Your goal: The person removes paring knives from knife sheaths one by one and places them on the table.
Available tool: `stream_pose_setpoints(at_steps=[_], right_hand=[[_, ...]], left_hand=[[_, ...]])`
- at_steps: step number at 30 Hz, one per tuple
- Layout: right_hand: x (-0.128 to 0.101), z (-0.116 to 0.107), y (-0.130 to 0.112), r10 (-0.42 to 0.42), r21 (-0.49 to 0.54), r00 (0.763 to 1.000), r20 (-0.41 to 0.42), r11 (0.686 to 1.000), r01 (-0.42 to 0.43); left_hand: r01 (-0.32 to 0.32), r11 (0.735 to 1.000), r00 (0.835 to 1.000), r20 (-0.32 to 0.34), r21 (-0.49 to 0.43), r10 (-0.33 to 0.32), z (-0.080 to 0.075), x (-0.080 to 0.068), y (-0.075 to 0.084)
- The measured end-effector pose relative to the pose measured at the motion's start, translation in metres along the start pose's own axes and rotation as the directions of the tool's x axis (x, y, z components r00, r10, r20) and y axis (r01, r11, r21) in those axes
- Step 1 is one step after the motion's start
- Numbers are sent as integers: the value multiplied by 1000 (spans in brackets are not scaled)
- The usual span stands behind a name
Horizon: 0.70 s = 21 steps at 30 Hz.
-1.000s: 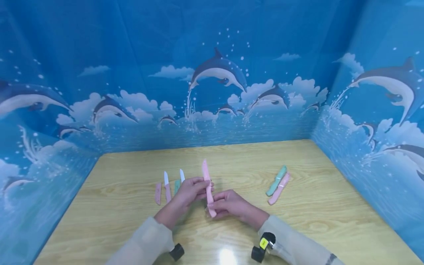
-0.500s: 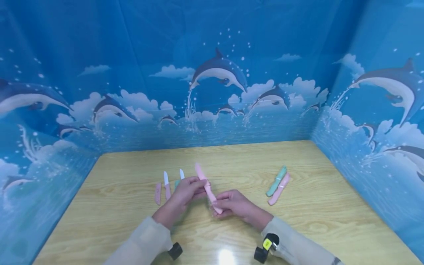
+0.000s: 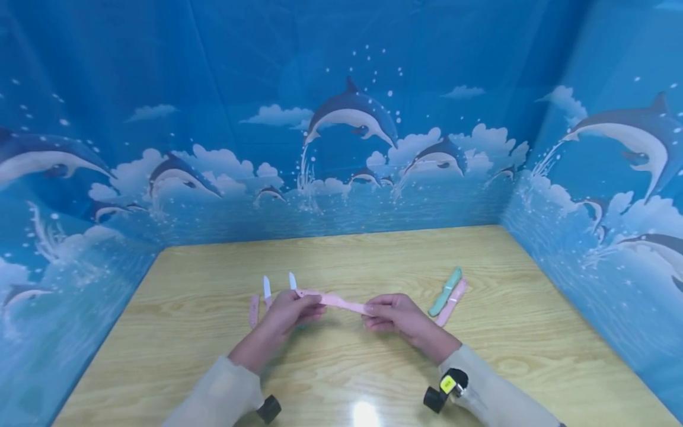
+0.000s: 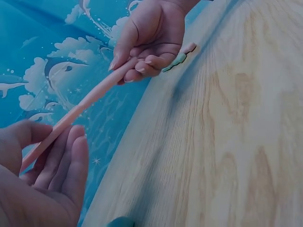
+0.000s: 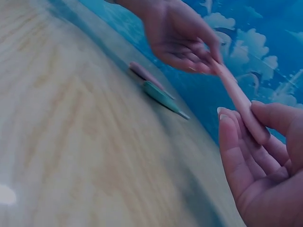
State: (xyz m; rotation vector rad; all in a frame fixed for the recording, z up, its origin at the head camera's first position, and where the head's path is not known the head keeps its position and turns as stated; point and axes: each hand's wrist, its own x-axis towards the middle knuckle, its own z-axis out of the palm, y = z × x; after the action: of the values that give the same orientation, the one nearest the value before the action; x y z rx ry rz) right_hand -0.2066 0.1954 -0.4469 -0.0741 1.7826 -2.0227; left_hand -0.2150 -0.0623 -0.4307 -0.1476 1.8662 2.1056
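Note:
A pink sheathed knife (image 3: 333, 300) lies level above the table, held between both hands. My left hand (image 3: 308, 303) pinches its left end, and my right hand (image 3: 374, 309) pinches its right end. In the left wrist view the pink knife (image 4: 85, 101) runs from my left hand (image 4: 52, 161) up to my right hand (image 4: 142, 56). In the right wrist view my right hand (image 5: 258, 127) grips one end of the pink knife (image 5: 236, 97) and my left hand (image 5: 199, 59) grips the other.
A green sheathed knife (image 3: 445, 290) and another pink one (image 3: 452, 301) lie side by side to the right. At the left lie a pink sheath (image 3: 254, 311) and two white-bladed knives (image 3: 266, 287), partly behind my left hand. Blue dolphin-print walls (image 3: 341, 148) enclose the wooden table (image 3: 341, 367).
The pink knife has swung from upright to level. My hands have moved apart, the right one going right and the left one staying at the far end.

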Motion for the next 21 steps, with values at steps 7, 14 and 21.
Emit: stream_pose_setpoints(at_steps=[7,14,21], right_hand=[[1,-10,-10,-62,37,997,-51,997,64],[1,-6,-9,-76,-7,996,-53,997,76],[5,4,-5,-79,-22,995,-54,997,77]], left_hand=[[8,1000,994,107,4,-8,-13,-12,-5],[-12,1000,993,119,-21,14,-13,-14,-5],[-42,999,994,99,17,40,-8,-16,-7]])
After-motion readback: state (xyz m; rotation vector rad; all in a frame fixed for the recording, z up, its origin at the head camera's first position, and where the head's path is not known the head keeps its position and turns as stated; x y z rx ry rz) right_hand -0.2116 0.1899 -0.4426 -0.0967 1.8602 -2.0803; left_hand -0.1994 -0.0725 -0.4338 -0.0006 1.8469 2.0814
